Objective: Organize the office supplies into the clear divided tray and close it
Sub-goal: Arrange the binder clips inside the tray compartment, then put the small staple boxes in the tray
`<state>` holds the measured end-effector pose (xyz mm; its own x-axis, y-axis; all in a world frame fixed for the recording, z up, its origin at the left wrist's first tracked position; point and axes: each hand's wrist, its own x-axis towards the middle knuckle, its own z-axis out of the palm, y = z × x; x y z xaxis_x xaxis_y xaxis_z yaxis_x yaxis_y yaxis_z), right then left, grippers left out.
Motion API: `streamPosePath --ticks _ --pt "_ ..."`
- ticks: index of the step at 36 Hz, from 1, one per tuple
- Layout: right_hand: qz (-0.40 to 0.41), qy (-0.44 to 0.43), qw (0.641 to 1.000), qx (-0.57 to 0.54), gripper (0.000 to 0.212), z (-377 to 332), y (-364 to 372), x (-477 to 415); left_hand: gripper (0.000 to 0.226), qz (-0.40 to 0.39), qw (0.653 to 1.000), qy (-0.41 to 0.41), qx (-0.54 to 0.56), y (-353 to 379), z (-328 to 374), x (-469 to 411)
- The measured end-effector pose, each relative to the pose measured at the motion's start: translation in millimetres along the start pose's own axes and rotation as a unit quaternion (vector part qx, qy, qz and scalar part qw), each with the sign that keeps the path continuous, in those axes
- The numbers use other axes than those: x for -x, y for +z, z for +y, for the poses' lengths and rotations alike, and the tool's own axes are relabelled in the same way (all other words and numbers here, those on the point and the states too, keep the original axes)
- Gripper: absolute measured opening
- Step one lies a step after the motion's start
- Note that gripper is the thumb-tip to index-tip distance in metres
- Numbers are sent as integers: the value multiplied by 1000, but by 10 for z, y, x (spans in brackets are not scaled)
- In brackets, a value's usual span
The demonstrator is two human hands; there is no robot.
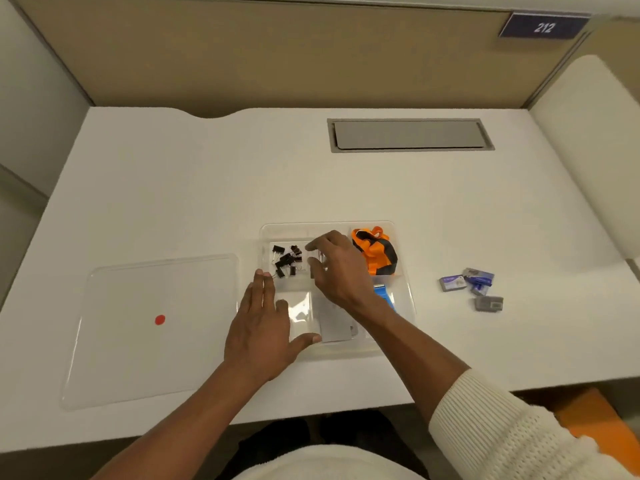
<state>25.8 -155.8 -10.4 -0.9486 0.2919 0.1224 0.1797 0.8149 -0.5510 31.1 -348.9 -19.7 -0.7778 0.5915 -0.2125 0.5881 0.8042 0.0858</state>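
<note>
The clear divided tray [403, 292] sits at the middle of the desk. Black binder clips [285, 259] lie in its back left compartment. An orange and black lanyard [374, 252] fills the back right one. A grey flat piece [334, 323] and a blue item [384, 296] lie in the front compartments. The clear lid [152, 327], marked with a red dot, lies flat to the tray's left. My left hand [263, 327] rests flat on the tray's left edge, fingers apart. My right hand [339, 271] hovers over the tray's middle, fingers curled beside the clips; anything pinched there is hidden.
Small staple boxes, two blue-and-grey [465, 282] and one grey [488, 303], lie on the desk right of the tray. A grey cable hatch [410, 135] is set into the desk at the back. A partition wall stands behind, and an orange seat [595, 424] shows below the right edge.
</note>
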Motion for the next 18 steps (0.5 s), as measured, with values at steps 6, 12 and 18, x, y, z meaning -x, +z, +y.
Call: streamPosePath --ticks 6,12,18 --pt "53 62 997 7 26 325 -381 180 65 -38 995 22 -88 -374 354 -244" --pt "72 145 986 46 28 889 -826 377 45 8 994 105 -41 -706 991 -572" --pt "85 233 965 80 35 1549 -1273 693 41 35 972 233 -5 -701 1716 -959"
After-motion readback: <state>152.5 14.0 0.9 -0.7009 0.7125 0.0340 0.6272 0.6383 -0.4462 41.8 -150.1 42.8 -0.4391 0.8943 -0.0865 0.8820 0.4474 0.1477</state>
